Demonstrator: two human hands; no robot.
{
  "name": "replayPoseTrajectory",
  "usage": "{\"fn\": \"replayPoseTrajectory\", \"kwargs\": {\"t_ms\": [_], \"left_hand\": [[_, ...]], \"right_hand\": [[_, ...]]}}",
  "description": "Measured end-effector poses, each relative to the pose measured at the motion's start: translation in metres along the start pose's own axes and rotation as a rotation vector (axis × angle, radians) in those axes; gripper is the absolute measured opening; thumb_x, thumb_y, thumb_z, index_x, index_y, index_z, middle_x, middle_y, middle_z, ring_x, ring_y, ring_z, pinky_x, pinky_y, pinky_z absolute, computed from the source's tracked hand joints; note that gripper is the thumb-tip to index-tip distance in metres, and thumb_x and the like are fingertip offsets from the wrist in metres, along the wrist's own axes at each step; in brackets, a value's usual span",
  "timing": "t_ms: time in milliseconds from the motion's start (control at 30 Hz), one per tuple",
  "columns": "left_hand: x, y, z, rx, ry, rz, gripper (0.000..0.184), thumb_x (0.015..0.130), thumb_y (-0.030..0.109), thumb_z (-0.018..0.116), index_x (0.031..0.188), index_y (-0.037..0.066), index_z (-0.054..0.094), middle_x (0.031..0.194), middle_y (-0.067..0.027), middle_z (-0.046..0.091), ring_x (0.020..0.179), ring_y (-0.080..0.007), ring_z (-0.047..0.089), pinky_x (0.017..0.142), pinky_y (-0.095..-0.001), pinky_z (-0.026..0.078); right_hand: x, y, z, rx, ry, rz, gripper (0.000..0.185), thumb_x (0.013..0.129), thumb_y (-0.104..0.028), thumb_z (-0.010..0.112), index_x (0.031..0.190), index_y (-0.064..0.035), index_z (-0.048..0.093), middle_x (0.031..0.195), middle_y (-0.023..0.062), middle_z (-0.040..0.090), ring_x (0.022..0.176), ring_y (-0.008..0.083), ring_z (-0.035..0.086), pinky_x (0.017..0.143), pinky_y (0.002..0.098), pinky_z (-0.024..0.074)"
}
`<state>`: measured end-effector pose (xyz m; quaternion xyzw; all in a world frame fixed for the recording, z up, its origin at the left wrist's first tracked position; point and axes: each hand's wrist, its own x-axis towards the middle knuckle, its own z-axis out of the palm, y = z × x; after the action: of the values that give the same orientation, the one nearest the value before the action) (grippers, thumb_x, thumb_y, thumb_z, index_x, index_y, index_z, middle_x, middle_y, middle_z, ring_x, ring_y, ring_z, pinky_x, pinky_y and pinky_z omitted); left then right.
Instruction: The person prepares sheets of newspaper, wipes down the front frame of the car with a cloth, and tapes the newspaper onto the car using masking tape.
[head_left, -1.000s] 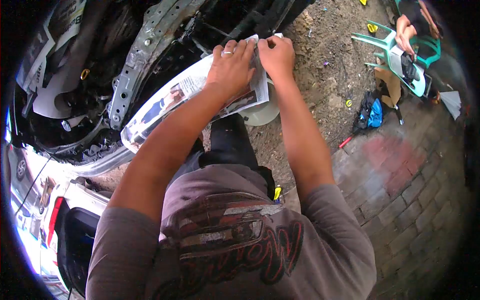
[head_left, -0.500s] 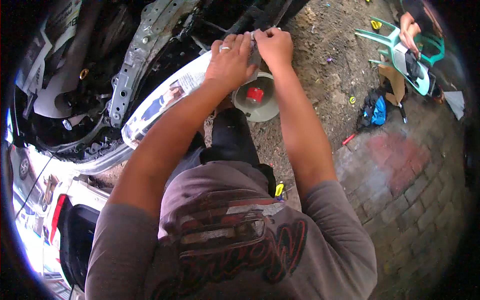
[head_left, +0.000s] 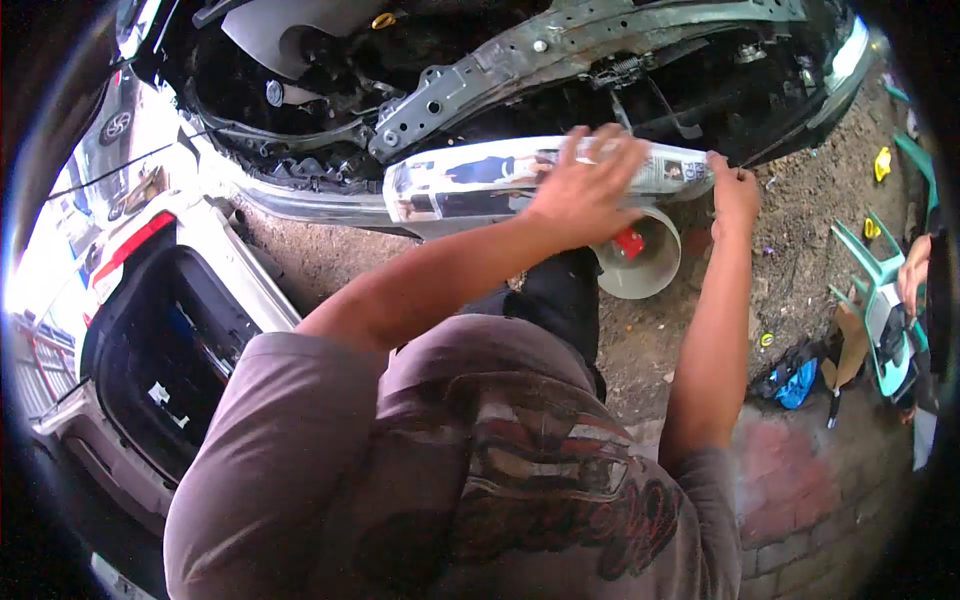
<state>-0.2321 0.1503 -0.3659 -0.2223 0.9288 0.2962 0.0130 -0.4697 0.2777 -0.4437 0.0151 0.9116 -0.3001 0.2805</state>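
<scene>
A long curved part of the car front is covered with newspaper (head_left: 470, 172), printed with pictures and text. My left hand (head_left: 592, 185) is over the middle of the newspaper, its fingers spread and slightly blurred, with nothing held. At the right end of the covered part, my right hand (head_left: 733, 190) has its fingers pressed together at the newspaper's edge; what they pinch is too small to make out. Just below the newspaper, between my arms, is a pale bucket (head_left: 655, 275) with a red object (head_left: 629, 242) inside.
The open engine bay with a metal crossbar (head_left: 455, 95) spans the top. A white car part with a black hollow (head_left: 190, 330) lies lower left. At right are a green chair (head_left: 888, 335), a blue bag (head_left: 797, 384) and another person's hand (head_left: 912, 272).
The view has turned, so the newspaper lies nearly level. My left hand has moved away from my right hand, back along the newspaper, and its fingers have spread.
</scene>
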Motion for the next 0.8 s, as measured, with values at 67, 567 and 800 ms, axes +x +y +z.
{"fn": "replayPoseTrajectory", "kwargs": {"t_ms": [67, 567, 800], "left_hand": [[-0.035, -0.032, -0.035, -0.009, 0.006, -0.155, 0.089, 0.087, 0.043, 0.081, 0.155, 0.001, 0.042, 0.152, -0.0223, 0.051, 0.148, -0.0420, 0.040, 0.125, -0.0573, 0.027], [-0.173, -0.168, -0.067, 0.268, -0.027, -0.432, 0.077, 0.103, 0.060, 0.053, 0.151, 0.001, 0.051, 0.149, -0.0215, 0.057, 0.143, -0.0391, 0.048, 0.124, -0.0534, 0.029], [-0.178, -0.169, -0.071, 0.267, -0.064, -0.437, 0.081, 0.103, 0.062, 0.051, 0.153, -0.001, 0.047, 0.150, -0.0217, 0.055, 0.147, -0.0388, 0.044, 0.127, -0.0549, 0.025]], "right_hand": [[-0.006, -0.004, 0.002, 0.025, -0.009, 0.020, 0.048, 0.077, -0.040, 0.090, 0.086, 0.0002, 0.064, 0.092, 0.0108, 0.070, 0.086, 0.0211, 0.062, 0.082, 0.0371, 0.0513], [0.023, 0.007, 0.008, 0.029, -0.128, 0.136, 0.074, 0.078, -0.043, 0.086, 0.117, 0.0176, 0.070, 0.123, 0.0230, 0.073, 0.110, 0.0297, 0.069, 0.097, 0.0407, 0.0506], [0.013, -0.008, -0.008, -0.122, -0.099, 0.083, 0.080, 0.079, -0.056, 0.085, 0.116, 0.0141, 0.072, 0.112, 0.0222, 0.075, 0.102, 0.0302, 0.070, 0.092, 0.0421, 0.0517]]}}
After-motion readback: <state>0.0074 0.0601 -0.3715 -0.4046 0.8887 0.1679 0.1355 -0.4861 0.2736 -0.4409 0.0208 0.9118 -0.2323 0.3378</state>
